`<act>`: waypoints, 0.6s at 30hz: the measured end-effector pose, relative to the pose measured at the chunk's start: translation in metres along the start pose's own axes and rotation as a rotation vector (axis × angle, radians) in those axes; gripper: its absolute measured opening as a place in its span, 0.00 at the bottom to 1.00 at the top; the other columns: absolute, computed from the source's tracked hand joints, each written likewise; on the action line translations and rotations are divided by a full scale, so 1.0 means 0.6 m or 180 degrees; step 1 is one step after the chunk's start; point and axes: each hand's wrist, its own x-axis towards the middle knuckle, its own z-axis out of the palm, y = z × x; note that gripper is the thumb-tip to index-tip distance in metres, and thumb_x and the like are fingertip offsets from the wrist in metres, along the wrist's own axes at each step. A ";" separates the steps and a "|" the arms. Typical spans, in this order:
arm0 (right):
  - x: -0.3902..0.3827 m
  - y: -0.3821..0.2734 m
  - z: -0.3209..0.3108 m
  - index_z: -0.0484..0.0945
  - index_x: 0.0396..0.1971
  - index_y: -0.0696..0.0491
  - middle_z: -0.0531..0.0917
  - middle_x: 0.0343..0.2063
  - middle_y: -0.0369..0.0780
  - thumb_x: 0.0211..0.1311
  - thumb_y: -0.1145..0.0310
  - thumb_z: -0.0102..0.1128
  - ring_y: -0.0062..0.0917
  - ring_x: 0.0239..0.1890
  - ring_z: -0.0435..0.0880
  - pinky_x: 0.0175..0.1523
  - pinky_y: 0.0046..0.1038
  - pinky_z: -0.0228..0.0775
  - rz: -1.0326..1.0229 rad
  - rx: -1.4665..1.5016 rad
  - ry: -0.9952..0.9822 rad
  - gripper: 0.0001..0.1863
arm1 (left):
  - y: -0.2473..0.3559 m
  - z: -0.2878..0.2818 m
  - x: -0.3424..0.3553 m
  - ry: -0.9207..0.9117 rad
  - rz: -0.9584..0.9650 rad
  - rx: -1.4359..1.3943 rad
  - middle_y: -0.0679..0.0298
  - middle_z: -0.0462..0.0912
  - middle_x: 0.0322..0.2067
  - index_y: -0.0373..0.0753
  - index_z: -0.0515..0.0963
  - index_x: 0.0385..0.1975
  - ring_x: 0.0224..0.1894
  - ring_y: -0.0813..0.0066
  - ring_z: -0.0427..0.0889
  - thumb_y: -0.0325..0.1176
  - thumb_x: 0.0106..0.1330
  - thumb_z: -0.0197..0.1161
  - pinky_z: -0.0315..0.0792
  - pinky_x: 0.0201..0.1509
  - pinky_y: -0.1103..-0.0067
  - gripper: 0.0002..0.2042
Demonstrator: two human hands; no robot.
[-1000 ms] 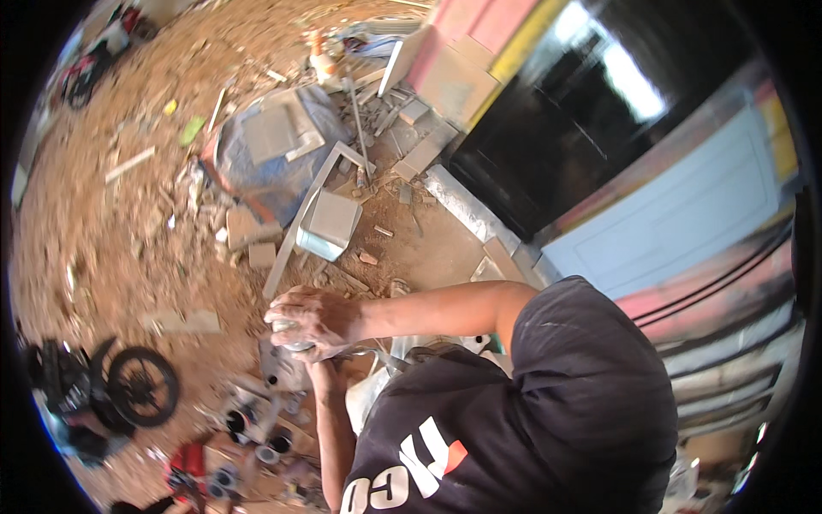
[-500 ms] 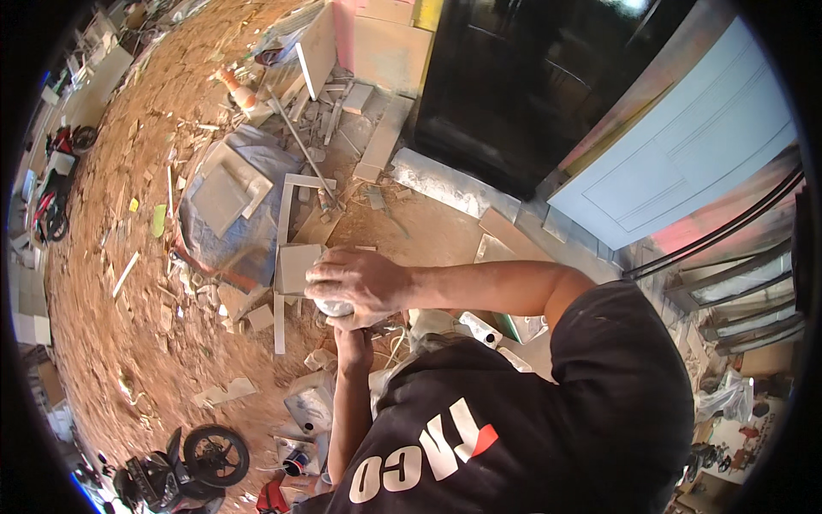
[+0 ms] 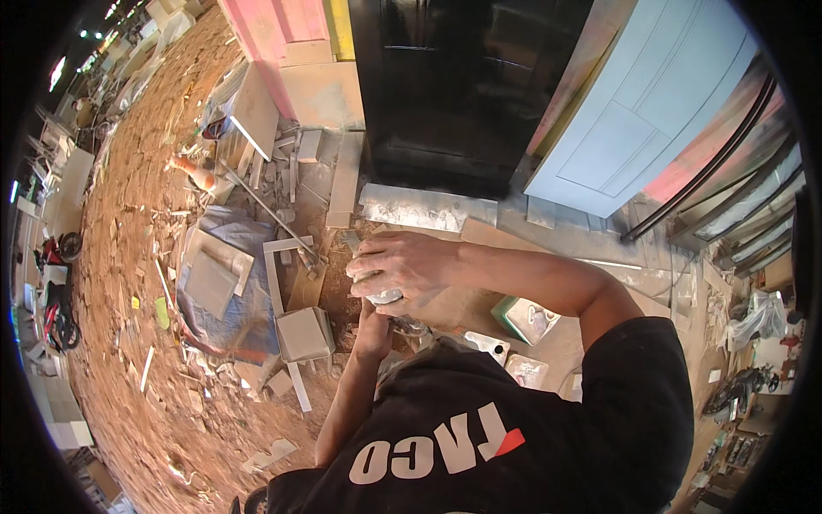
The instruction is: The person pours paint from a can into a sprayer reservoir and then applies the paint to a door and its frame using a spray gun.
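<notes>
In front of my chest, both hands meet around a whitish, rounded object point(image 3: 387, 296) whose kind I cannot make out. From above, my right hand point(image 3: 407, 267) wraps its curled fingers over it. My left hand point(image 3: 374, 332) comes up from below, close beneath the right one; its fingers are mostly hidden there, so its grip does not show. Just left of the hands lies a stack of square, pale boards point(image 3: 304, 334). A white plastic jug point(image 3: 486, 345) sits near my body, and to its right is a green-sided container point(image 3: 505, 318) with pale contents.
A black door panel point(image 3: 467, 94) stands ahead, with a light blue panel point(image 3: 634, 128) leaning to its right. Boards lie on a blue tarp point(image 3: 257, 321) at left. Wood scraps litter the brown ground point(image 3: 128, 283). A red motorbike point(image 3: 60, 313) stands far left.
The view has turned, so the doors and the ground sit differently. My hands, still together at the whitish object, appear farther right. The dark motorbike at lower left is mostly out of view.
</notes>
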 end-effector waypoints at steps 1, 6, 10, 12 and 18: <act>-0.004 0.005 -0.002 0.81 0.48 0.46 0.78 0.53 0.42 0.52 0.52 0.69 0.38 0.57 0.75 0.64 0.41 0.69 0.0077 -0.0051 -0.0062 0.24 | 0.003 -0.004 0.009 -0.0229 0.0084 0.0314 0.61 0.71 0.59 0.36 0.63 0.64 0.61 0.69 0.71 0.20 0.67 0.52 0.69 0.63 0.72 0.24; 0.001 0.039 -0.047 0.72 0.61 0.49 0.72 0.61 0.47 0.55 0.45 0.66 0.41 0.65 0.68 0.73 0.45 0.50 0.0783 -0.0386 0.0310 0.36 | 0.054 0.027 0.073 0.0193 -0.0513 -0.0156 0.60 0.73 0.57 0.37 0.64 0.63 0.60 0.68 0.72 0.15 0.59 0.54 0.71 0.62 0.70 0.28; -0.044 0.074 0.003 0.55 0.72 0.53 0.62 0.69 0.45 0.59 0.48 0.62 0.40 0.72 0.59 0.74 0.50 0.45 0.2176 0.1446 0.2729 0.45 | 0.091 0.027 0.151 0.0392 -0.0259 0.0221 0.60 0.76 0.51 0.38 0.67 0.59 0.51 0.66 0.77 0.20 0.61 0.54 0.74 0.56 0.71 0.24; -0.114 0.098 0.122 0.46 0.75 0.54 0.56 0.71 0.47 0.59 0.61 0.63 0.38 0.74 0.57 0.75 0.42 0.47 0.2476 0.2021 0.1924 0.48 | 0.139 0.048 0.178 0.0417 -0.0375 0.0032 0.61 0.76 0.47 0.38 0.68 0.57 0.47 0.70 0.77 0.20 0.60 0.54 0.74 0.50 0.72 0.22; 0.012 0.146 0.200 0.60 0.64 0.57 0.76 0.53 0.48 0.54 0.78 0.61 0.38 0.57 0.77 0.60 0.34 0.68 0.3270 0.1579 0.1636 0.36 | 0.222 0.046 0.265 0.0606 -0.0239 -0.0029 0.61 0.74 0.47 0.37 0.69 0.54 0.47 0.71 0.75 0.21 0.59 0.54 0.72 0.49 0.73 0.21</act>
